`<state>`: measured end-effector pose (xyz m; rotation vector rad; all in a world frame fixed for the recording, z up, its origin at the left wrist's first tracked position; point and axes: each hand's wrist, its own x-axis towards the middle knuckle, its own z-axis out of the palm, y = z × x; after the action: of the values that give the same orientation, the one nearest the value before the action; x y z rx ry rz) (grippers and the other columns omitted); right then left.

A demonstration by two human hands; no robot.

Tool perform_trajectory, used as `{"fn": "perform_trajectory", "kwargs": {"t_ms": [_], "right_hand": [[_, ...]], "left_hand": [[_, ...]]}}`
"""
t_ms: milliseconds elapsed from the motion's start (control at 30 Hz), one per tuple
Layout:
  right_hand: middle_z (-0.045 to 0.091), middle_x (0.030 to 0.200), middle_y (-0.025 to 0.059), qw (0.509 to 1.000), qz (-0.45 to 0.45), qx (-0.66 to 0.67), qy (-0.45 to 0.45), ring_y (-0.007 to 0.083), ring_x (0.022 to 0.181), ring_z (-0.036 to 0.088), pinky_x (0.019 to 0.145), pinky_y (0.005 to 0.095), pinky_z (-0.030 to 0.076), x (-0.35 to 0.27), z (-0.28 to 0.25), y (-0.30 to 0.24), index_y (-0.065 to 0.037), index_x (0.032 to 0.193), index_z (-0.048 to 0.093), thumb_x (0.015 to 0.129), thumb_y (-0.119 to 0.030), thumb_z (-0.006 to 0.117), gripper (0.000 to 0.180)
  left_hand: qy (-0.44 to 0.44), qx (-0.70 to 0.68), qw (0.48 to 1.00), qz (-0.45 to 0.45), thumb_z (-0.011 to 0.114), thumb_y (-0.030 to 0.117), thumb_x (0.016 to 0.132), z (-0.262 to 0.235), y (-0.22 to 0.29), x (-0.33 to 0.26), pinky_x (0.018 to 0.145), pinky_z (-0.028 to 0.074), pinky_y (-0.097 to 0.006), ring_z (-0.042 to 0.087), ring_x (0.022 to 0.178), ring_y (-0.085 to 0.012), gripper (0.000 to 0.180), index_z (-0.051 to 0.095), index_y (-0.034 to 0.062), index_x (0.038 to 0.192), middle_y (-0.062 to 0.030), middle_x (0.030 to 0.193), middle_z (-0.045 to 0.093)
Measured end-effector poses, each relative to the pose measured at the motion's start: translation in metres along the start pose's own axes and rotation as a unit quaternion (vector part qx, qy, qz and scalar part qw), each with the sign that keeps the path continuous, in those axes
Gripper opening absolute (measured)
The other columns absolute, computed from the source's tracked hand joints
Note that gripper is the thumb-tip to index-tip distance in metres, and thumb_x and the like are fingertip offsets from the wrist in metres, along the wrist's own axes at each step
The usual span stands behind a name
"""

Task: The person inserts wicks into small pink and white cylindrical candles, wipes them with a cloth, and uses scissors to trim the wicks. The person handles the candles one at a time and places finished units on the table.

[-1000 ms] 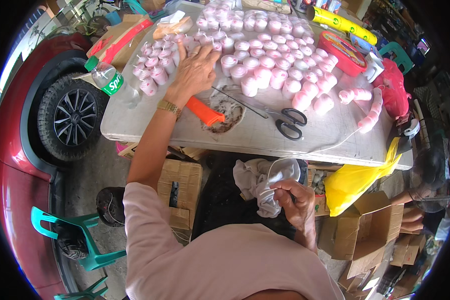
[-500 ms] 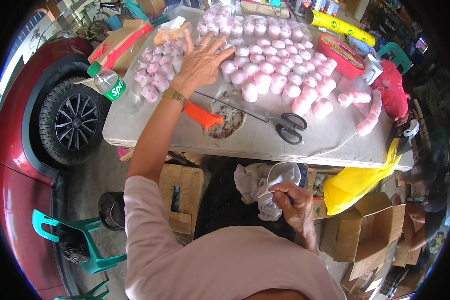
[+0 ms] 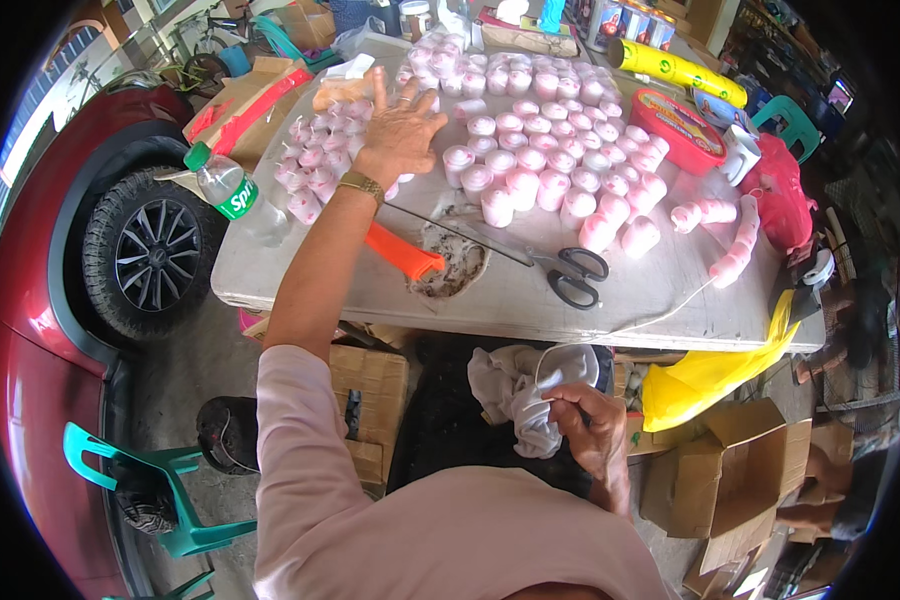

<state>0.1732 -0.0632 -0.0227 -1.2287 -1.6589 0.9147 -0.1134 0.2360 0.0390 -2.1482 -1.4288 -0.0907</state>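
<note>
My left hand [image 3: 402, 132] reaches over the table, fingers spread, between two groups of small pink-and-white wrapped cylinders. Those on its left [image 3: 315, 160] have twisted tops; the larger group on its right [image 3: 525, 150] stands in packed rows. Whether the fingertips touch any cylinder I cannot tell. Near my lap, my right hand [image 3: 592, 425] pinches a thin white string [image 3: 660, 322]. That string runs up over the table edge to a joined row of wrapped cylinders [image 3: 738, 245]. Black-handled scissors [image 3: 578, 277] and an orange strip [image 3: 402, 252] lie on the near part of the table.
A green-capped bottle [image 3: 232, 190] stands at the table's left edge. Along the right are a red tub [image 3: 678, 135], a pink bag [image 3: 782, 195] and a yellow bag [image 3: 715, 370]. White cloth [image 3: 520, 385] lies by my lap. An opened cardboard box [image 3: 735, 480] sits at lower right.
My left hand stays over the cylinders, its fingers slightly more bent. The right hand keeps its pinch on the string. The whole view has shifted a little.
</note>
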Motion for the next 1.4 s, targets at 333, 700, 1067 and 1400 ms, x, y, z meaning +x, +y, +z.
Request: {"fn": "perform_trajectory", "kwargs": {"t_ms": [333,700,1067,1400], "right_hand": [[0.066,0.075,0.0093,0.999,0.035,0.031,-0.004,0.0154,0.063,0.063,0.059,0.0261,0.048,0.001,-0.004,0.001,-0.001,0.095,0.068,0.088,-0.001,0.064,0.008],[0.067,0.078,0.0109,0.997,0.075,0.031,0.007,0.0176,0.068,0.065,0.061,0.0270,0.049,0.002,-0.009,0.008,-0.002,0.095,0.067,0.087,0.001,0.065,0.009],[0.065,0.081,0.0090,0.994,-0.052,-0.031,0.095,0.0168,0.072,0.060,0.065,0.0271,0.046,0.004,-0.023,0.002,-0.001,0.093,0.069,0.085,0.003,0.062,0.011],[0.062,0.072,0.0028,0.979,-0.015,-0.058,0.193,0.0107,0.061,0.057,0.059,0.0247,0.046,-0.018,-0.052,-0.005,-0.003,0.097,0.069,0.092,-0.011,0.062,0.011]], "left_hand": [[-0.008,-0.092,0.995,-0.023,0.065,0.021,0.078,0.030,-0.002,0.069,0.104,-0.003,-0.077,0.061,0.109,-0.0262,0.026,0.069,0.0146,0.103,-0.0052,0.098,0.069],[0.040,-0.219,0.974,-0.047,0.068,0.020,0.074,0.016,0.004,0.061,0.107,0.005,-0.073,0.056,0.113,-0.0272,0.042,0.062,0.0157,0.115,-0.0060,0.109,0.061],[0.168,-0.363,0.914,0.063,0.073,0.020,0.073,-0.059,0.051,-0.024,0.109,0.022,-0.053,0.058,0.102,-0.0265,0.041,0.062,0.0127,0.111,-0.0058,0.103,0.060],[0.089,-0.250,0.953,0.149,0.071,0.019,0.069,-0.081,0.106,-0.027,0.110,0.005,-0.070,0.055,0.104,-0.0254,0.045,0.064,0.0109,0.113,-0.0056,0.100,0.059]]}}
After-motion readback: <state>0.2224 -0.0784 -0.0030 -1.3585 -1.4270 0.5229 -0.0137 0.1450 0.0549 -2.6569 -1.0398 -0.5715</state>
